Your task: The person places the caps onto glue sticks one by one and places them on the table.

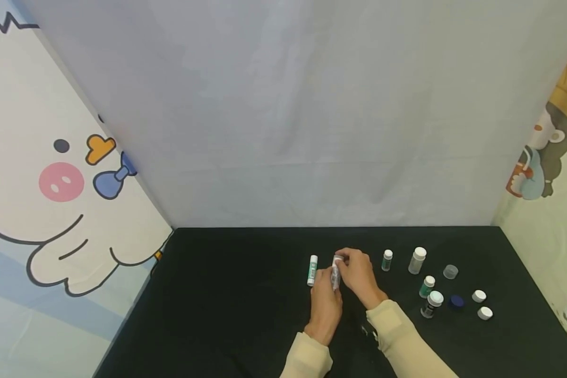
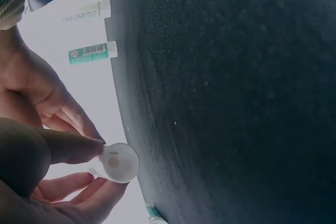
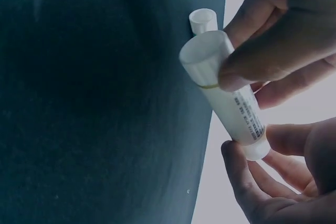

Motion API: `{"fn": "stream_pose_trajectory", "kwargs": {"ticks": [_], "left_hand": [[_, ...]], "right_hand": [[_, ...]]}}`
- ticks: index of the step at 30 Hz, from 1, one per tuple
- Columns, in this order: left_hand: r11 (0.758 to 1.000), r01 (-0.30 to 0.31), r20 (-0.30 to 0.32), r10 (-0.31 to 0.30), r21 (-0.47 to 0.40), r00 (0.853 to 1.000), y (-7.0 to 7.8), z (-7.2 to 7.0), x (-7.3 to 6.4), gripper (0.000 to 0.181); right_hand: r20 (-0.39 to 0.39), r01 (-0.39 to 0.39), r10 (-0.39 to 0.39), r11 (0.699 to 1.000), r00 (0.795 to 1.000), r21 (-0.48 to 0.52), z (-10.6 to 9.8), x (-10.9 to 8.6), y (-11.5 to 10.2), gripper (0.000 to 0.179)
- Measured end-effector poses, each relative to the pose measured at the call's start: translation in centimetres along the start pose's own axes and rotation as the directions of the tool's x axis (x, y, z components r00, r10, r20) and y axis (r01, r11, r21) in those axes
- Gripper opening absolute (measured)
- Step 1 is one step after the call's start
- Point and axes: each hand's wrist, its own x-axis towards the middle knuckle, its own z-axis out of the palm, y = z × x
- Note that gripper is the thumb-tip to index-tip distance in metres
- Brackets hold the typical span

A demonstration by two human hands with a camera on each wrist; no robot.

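Both hands hold a white glue stick between them, tilted, over the black table. My left hand grips its wider near end, the thumb lying by a thin yellowish line on the tube. At the narrower far end, the fingertips of my right hand pinch the white tip. Dark printing runs along the tube's side in the right wrist view. The hollow round base faces the left wrist camera. Just left of the hands lies a green-and-white glue stick.
To the right stand several small white-capped bottles, among them a clear one, a green-labelled one and a dark one. Loose caps lie beyond them: clear, dark blue and two white. A pale curtain hangs behind.
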Motion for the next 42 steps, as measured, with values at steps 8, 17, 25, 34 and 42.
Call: {"fn": "stream_pose_trajectory", "kwargs": {"ticks": [8, 17, 25, 34, 42], "left_hand": [[0.997, -0.049, -0.019, 0.050, 0.055, 0.999, -0.2, 0.0, 0.2, 0.041], [0.990, -0.078, -0.006, 0.079, 0.119, 0.997, -0.5, 0.1, 0.2, 0.041], [0.993, -0.053, 0.014, 0.052, 0.107, 0.999, -0.5, 0.1, 0.2, 0.034], [0.989, -0.096, -0.047, 0.102, 0.115, 0.994, -1.0, 0.3, 0.3, 0.028], [0.983, -0.120, -0.094, 0.134, 0.136, 0.987, -1.3, 0.7, 0.4, 0.022]], "right_hand": [[0.009, -0.006, 0.006, 1.000, 1.000, -0.009, 0.8, 0.8, 0.2, 0.017], [0.028, -0.020, 0.022, 0.998, 0.999, -0.051, 1.5, 1.4, 0.2, 0.015], [0.025, -0.017, 0.019, 0.998, 1.000, -0.057, 1.9, 1.8, 0.3, 0.014], [0.042, -0.024, 0.027, 0.998, 0.999, -0.062, 2.3, 2.0, 0.5, 0.013], [0.054, -0.010, 0.014, 0.997, 0.998, -0.080, 2.5, 1.9, 0.7, 0.019]]}}
